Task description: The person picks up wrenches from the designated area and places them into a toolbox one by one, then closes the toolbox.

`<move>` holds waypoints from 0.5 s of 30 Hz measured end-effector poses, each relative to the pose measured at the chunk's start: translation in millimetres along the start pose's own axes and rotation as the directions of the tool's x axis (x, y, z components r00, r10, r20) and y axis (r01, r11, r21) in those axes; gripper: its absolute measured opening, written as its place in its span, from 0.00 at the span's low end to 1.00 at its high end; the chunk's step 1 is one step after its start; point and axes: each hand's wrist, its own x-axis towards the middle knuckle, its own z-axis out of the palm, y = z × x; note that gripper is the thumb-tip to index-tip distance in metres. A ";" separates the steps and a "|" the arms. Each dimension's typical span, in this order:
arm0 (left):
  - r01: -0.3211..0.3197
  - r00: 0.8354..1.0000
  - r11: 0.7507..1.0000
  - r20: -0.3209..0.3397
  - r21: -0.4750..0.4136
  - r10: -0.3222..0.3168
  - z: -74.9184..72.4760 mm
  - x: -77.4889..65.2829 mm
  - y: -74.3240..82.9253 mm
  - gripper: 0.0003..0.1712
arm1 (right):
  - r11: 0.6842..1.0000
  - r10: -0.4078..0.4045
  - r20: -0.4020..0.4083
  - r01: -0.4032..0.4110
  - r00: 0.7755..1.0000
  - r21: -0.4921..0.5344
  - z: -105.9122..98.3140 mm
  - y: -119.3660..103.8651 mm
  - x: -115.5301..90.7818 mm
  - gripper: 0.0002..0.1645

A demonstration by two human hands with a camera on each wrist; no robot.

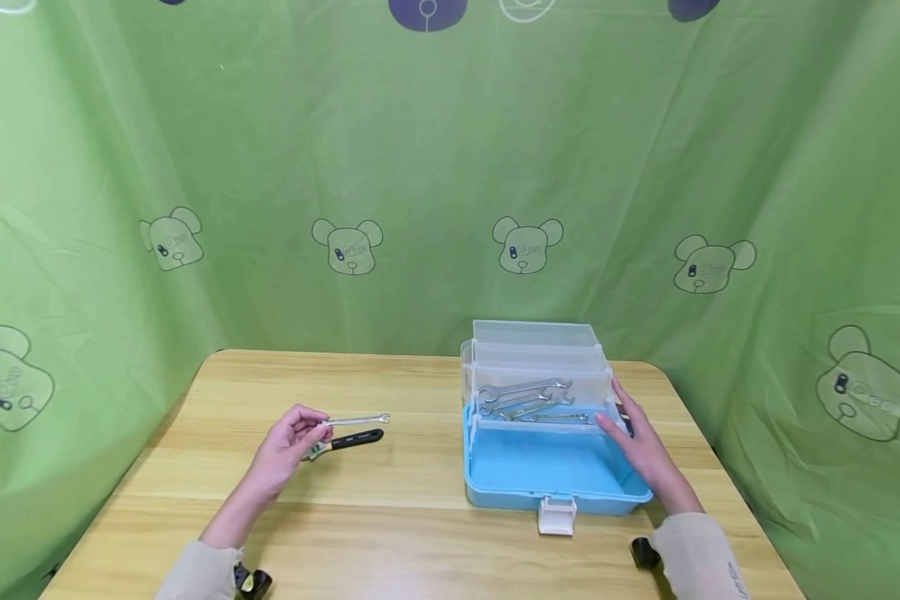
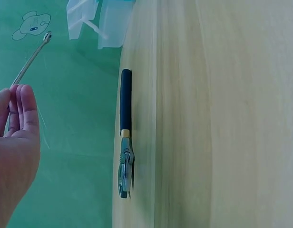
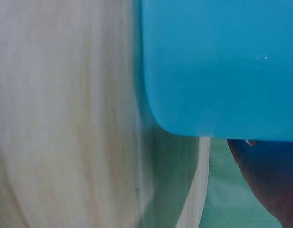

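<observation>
Work appears part done. Several wrenches (image 1: 525,388) lie in a clear tray (image 1: 487,426) of the blue toolbox (image 1: 487,497), open at the worktop's (image 1: 420,546) right. Outside it, apparently left to settle, are a small wrench (image 1: 356,421), pinched by the left hand (image 1: 285,442) above the worktop's left side, and a black-handled tool (image 1: 356,439) lying beside that hand. The right hand (image 1: 642,446) is at the toolbox's right end; fingers partly hidden, its grip cannot be confirmed.

Bare desk (image 1: 423,475) leaves passage between the black-handled tool (image 1: 357,439) and blue toolbox (image 1: 506,501); raised translucent trays (image 1: 540,358) block its rear.
</observation>
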 end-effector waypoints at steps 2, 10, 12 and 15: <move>-0.006 1.000 1.000 0.002 0.000 0.006 0.1 0.5 -0.4 0.17 | 1.000 0.003 0.003 -0.003 1.000 -0.001 0.3 0.2 -0.1 0.50; -0.035 0.999 0.999 0.013 -0.009 0.036 2.5 3.4 -1.3 0.17 | 1.000 -0.006 0.002 0.006 1.000 -0.002 0.9 -0.3 -0.9 0.50; -0.046 0.999 0.999 0.018 -0.017 0.046 5.0 5.3 -0.4 0.17 | 1.000 -0.007 0.000 0.007 1.000 0.000 0.7 0.3 -0.1 0.50; -0.047 0.998 0.998 0.030 -0.033 0.049 10.8 9.4 1.3 0.18 | 1.000 -0.006 0.000 0.006 1.000 0.003 0.2 1.6 1.3 0.50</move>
